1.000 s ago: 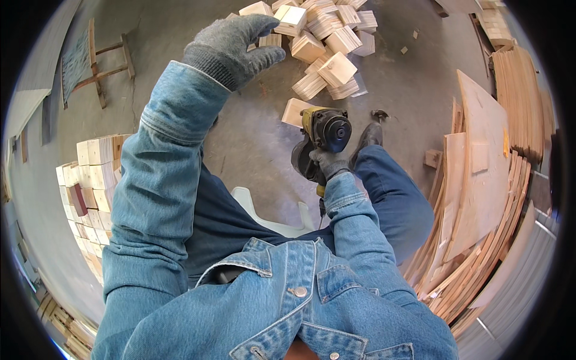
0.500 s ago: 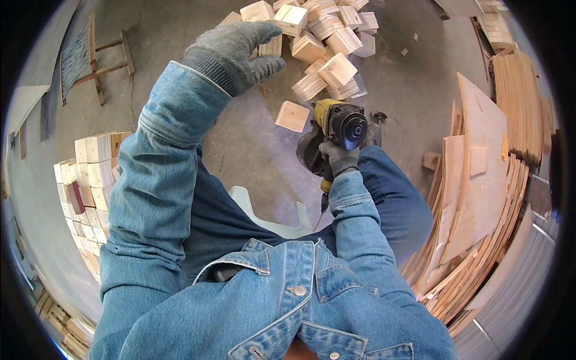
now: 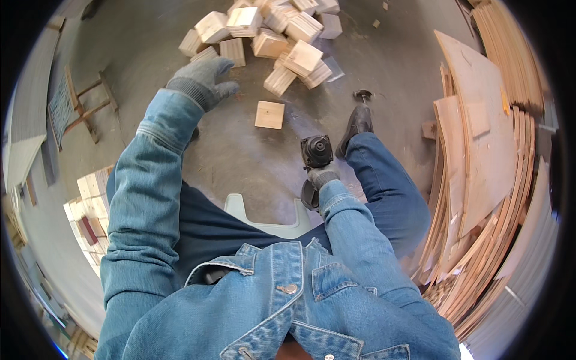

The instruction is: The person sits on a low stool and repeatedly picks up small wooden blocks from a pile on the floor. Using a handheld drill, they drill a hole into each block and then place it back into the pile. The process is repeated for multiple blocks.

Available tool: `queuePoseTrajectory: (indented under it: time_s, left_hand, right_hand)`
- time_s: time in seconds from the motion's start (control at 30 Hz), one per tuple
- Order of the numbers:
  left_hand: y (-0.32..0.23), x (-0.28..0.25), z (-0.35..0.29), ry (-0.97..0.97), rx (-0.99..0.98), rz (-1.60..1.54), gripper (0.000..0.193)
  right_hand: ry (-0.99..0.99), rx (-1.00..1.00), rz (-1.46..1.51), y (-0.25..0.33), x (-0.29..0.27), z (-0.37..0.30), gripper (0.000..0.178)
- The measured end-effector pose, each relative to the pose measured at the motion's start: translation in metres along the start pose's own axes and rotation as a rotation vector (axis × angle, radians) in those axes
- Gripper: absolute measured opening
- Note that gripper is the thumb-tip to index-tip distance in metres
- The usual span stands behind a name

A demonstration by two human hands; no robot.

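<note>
In a grey glove, my left hand (image 3: 206, 81) reaches forward with thumb and fingers apart. It holds nothing and appears just short of a heap of light wooden blocks (image 3: 303, 58) on the concrete floor. A single square block (image 3: 269, 114) lies apart, between that heap and me. My right hand (image 3: 324, 174), gloved too, is wrapped round the handle of a nail gun (image 3: 317, 151). The tool's round black cap faces up, and a dark magazine shows below the hand. Its nose is hidden beneath the body.
A pale green plastic seat (image 3: 273, 230) is between my legs. Stacked blocks (image 3: 90, 225) stand at the left, beside my thigh. Leaning plywood sheets (image 3: 480, 150) line the right side. A wooden frame (image 3: 90, 102) stands far left, and a small dark object (image 3: 363, 94) lies near my right shoe.
My right hand has lowered the nail gun and drawn it nearer, tilting its cap upward. My left hand has come down and left, staying open. The whole view has shifted a little.
</note>
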State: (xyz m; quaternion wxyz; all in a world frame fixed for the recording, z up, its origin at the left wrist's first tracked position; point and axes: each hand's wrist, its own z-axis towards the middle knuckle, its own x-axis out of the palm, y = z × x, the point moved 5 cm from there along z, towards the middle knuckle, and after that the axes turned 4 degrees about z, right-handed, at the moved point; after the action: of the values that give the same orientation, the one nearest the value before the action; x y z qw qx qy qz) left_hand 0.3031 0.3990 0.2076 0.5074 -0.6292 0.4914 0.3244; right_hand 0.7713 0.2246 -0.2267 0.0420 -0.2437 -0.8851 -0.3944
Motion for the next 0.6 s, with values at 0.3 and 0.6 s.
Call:
queuePoseTrajectory:
  time_s: [0.3,0.6]
  left_hand:
    - [0.04,0.161,0.022,0.478,-0.21,0.122,0.072]
    - [0.039,0.27,0.047,0.327,-0.208,0.007,0.094]
  right_hand:
    - [-0.146,0.36,-1.098,0.065,0.109,-0.081,0.021]
    - [-0.15,0.405,-1.042,0.029,0.071,-0.064,0.028]
